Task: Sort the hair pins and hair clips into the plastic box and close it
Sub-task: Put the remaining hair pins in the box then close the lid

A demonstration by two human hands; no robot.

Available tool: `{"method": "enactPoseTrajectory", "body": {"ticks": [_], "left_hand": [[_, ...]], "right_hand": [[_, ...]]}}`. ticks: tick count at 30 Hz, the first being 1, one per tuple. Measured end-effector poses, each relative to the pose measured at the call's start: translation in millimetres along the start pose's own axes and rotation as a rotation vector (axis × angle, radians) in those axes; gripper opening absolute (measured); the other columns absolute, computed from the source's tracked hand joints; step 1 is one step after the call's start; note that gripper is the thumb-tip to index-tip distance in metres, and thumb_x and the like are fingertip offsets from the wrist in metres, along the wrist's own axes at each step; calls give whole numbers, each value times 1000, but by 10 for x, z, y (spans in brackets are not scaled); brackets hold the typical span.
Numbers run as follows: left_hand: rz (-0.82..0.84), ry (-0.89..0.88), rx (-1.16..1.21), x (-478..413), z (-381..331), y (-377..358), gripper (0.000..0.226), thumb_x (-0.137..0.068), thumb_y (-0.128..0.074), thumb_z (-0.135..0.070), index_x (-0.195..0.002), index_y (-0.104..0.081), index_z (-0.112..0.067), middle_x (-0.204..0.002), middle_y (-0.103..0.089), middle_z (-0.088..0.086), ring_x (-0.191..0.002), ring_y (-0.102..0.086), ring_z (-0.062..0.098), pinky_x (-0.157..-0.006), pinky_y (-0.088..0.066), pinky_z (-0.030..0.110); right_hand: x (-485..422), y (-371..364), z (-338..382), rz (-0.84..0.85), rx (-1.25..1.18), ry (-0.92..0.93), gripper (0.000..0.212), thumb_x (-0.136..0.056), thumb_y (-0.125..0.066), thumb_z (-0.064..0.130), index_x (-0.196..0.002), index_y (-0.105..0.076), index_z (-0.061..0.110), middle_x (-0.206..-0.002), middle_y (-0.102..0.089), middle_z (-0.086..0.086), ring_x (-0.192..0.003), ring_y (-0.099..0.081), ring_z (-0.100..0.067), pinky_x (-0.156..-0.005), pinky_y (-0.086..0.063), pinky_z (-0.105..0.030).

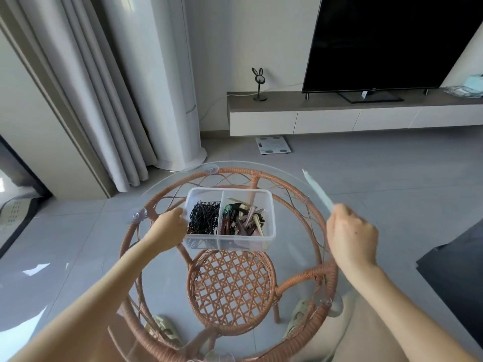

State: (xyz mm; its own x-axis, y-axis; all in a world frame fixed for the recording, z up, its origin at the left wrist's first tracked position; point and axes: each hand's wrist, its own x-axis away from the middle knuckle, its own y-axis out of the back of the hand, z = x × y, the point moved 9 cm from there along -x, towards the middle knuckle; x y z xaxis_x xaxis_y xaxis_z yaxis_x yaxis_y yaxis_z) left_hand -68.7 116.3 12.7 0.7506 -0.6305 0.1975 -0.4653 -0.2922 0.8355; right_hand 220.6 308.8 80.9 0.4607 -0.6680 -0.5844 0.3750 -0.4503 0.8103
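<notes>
Over the glass-topped rattan table (235,170), my right hand (350,231) grips the pale lid (317,190) aloft right of the open plastic box (230,242), whose left wall my left hand (170,227) holds; hair pins (203,218) fill its left compartment, hair clips (243,220) its right.

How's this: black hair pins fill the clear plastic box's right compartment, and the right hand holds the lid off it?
Wrong compartment. In the head view the black hair pins lie in the clear plastic box's left compartment; the right hand holds the pale lid off it.
</notes>
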Motion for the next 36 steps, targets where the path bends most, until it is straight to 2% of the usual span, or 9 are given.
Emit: {"method": "enactPoseTrajectory", "body": {"ticks": [3,6,8,11,13,16,19,25,36], "left_hand": [[105,-23,59,194,105,-50,33,-92,-46,-8,-125,-51,-4,-115,-64,16,-91,-67,27,-72,-60,36],[181,41,66,394,151,-43,21,-97,-43,-20,-107,-61,-15,-114,-61,11,-105,-60,28,-85,-50,31],[30,5,7,422,139,203,30,-99,-35,-33,-82,-58,-23,-100,-62,5,-104,-59,29,-96,-43,40],[-179,-81,434,518,81,605,42,-98,-28,-45,-100,-60,-18,-101,-67,8,-97,-62,25,-92,-49,41],[-54,-45,820,545,20,600,45,-96,-32,-49,-109,-61,-17,-100,-68,10,-91,-65,25,-87,-54,37],[113,84,889,544,17,424,32,-91,-51,-42,-91,-66,-14,-78,-70,12,-64,-68,20,-65,-59,29],[77,131,662,466,151,316,17,-86,-65,-20,-80,-63,-4,-71,-64,10,-45,-61,8,-48,-53,18],[-15,214,413,256,265,217,19,-77,-68,-18,-64,-58,-8,-68,-62,12,-61,-63,23,-78,-60,41],[38,278,359,201,288,166,22,-75,-70,-15,-85,-66,4,-69,-67,12,-64,-67,26,-74,-61,42]], "right_hand": [[-207,601,69,-353,-178,13,9,-84,-50,1,-81,-58,2,-61,-61,-13,-48,-56,-31,-42,-34,-24],[-315,923,386,-379,-454,27,20,-91,-42,8,-93,-61,4,-74,-66,-12,-64,-59,-34,-51,-40,-31],[-461,949,517,-268,-635,-11,21,-92,-40,13,-94,-61,12,-76,-66,-8,-68,-60,-31,-58,-43,-35],[-721,628,759,127,-956,-97,21,-90,-41,15,-84,-59,23,-80,-68,-3,-62,-67,-15,-58,-50,-32],[-767,332,998,430,-1062,-147,27,-90,-42,6,-77,-61,21,-73,-68,-4,-46,-59,-4,-46,-42,-21],[-631,-114,1321,797,-970,-106,23,-89,-42,2,-83,-62,10,-68,-67,-5,-45,-55,-11,-43,-33,-22],[-501,-469,1436,905,-929,-122,21,-88,-44,3,-81,-62,12,-71,-69,-6,-51,-57,-16,-41,-35,-21],[-593,-696,1455,692,-484,48,19,-83,-49,17,-82,-69,16,-90,-70,-1,-89,-64,-29,-65,-45,-30],[-493,-883,1479,664,-371,149,25,-90,-45,20,-101,-66,25,-122,-60,-7,-106,-54,-30,-79,-41,-32]]}}
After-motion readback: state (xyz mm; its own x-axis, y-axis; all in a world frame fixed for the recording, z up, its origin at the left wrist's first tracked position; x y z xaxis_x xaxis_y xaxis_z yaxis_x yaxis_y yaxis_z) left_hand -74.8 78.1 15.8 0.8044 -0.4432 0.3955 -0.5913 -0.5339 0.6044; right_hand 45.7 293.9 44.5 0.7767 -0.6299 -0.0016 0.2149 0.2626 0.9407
